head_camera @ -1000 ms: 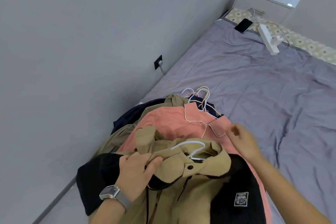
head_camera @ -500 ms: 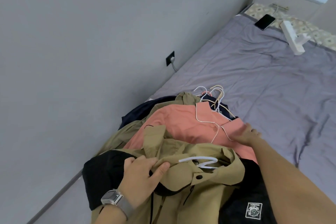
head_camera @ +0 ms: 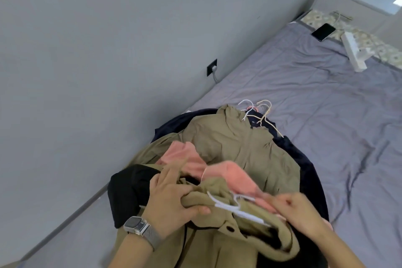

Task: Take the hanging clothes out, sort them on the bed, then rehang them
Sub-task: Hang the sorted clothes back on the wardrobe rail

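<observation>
Left hand [head_camera: 171, 200] grip clenched on khaki jacket collar [head_camera: 202, 198]; right hand [head_camera: 302, 213] grip pinching crumpled pink garment [head_camera: 235, 178] beside white wire hanger [head_camera: 230, 206]; wrinkled grey bed sheet [head_camera: 326, 104] beneath.

A matt, creased cloth sheet is seen on the bed [head_camera: 315, 98]. The khaki jacket [head_camera: 239, 150] and salmon shirt [head_camera: 230, 178] are soft, dull cloth. The hangers [head_camera: 258, 111] look thin and smooth (probably coated wire). The phone [head_camera: 323, 32] is glossy.
</observation>
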`<move>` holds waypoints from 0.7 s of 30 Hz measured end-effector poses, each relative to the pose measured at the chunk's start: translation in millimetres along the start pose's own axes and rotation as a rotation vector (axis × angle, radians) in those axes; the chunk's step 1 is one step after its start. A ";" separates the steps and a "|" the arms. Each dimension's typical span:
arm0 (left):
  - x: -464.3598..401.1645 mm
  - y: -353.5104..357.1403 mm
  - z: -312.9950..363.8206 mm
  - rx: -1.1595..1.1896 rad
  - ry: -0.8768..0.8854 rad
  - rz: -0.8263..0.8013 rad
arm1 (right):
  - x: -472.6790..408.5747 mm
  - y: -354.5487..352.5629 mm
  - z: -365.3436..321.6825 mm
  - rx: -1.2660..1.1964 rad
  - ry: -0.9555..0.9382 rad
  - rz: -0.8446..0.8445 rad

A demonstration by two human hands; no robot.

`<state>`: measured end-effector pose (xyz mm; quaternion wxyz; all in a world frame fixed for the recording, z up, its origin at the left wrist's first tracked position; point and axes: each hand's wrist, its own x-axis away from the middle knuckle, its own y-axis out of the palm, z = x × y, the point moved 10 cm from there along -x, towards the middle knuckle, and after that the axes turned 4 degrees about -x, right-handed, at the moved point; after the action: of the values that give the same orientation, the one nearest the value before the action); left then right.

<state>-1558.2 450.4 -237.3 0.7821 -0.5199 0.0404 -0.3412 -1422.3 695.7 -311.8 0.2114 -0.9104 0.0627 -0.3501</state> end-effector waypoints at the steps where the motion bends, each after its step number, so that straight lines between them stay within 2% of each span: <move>1: 6.9 -3.5 2.6 0.003 0.042 0.004 | 16.5 3.7 -3.2 -0.042 -0.037 -0.001; 5: 39.7 -25.3 20.6 -0.024 0.197 0.052 | 74.7 -1.7 -22.7 -0.231 -0.126 0.042; 10: 89.1 -74.8 32.3 -0.043 0.155 0.199 | 130.7 -4.1 -68.8 -0.258 -0.202 0.064; 13: 137.5 -104.2 20.9 0.008 0.058 0.293 | 159.5 7.3 -112.1 -0.098 -0.290 0.024; 16: 205.0 -123.6 -2.9 0.085 -0.053 0.369 | 199.8 25.4 -170.2 0.284 -0.510 0.097; 17: 232.4 -129.9 -9.3 0.131 -0.077 0.393 | 218.1 39.7 -190.9 0.346 -0.576 0.091; 21: 351.6 -158.4 -25.4 0.231 -0.133 0.497 | 315.0 140.8 -264.3 0.386 -0.850 -0.200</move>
<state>-1378.1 192.1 -13.2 0.8967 -0.4228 0.0761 -0.1065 -1357.7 395.9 -3.8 0.3487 -0.9186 -0.1836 0.0295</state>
